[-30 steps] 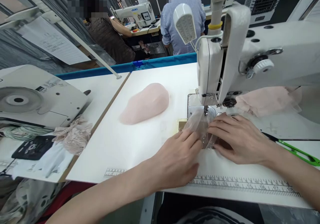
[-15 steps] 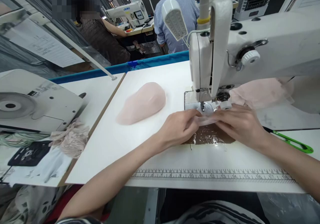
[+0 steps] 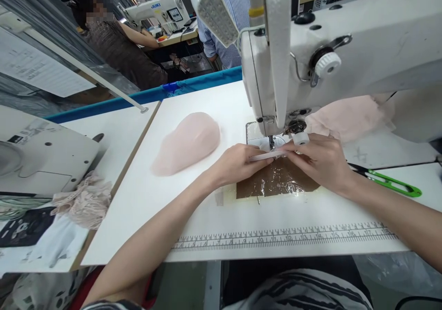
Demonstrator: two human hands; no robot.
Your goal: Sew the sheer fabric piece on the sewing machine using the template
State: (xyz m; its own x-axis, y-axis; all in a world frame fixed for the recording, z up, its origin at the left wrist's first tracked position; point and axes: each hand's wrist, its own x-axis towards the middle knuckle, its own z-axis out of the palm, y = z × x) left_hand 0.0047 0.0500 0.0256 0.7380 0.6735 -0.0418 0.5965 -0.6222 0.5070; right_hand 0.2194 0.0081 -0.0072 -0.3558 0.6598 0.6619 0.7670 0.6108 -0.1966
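A narrow strip of pale, sheer fabric (image 3: 266, 155) stretches between my two hands, just in front of the needle area of the white sewing machine (image 3: 265, 84). My left hand (image 3: 238, 162) is closed on the strip's left part, left of the presser foot (image 3: 272, 142). On the right part, my right hand (image 3: 319, 158) pinches the fabric close under the machine head. Some of the fingertips are hidden by the cloth and the hands. A pale pink moulded cup-shaped piece (image 3: 188, 142) lies on the table to the left.
Pink fabric (image 3: 348, 116) lies behind my right hand. Green-handled thread snips (image 3: 395, 183) rest at the right. A printed ruler (image 3: 286, 238) runs along the table's front edge. A bundle of pinkish cords (image 3: 84, 199) sits at the left. Two people work beyond the blue edging (image 3: 207, 79).
The view has shifted a little, sliding the scene leftward. My left hand has turned, and the fabric strip now lies across its fingers. Both hands still hold the strip by the needle.
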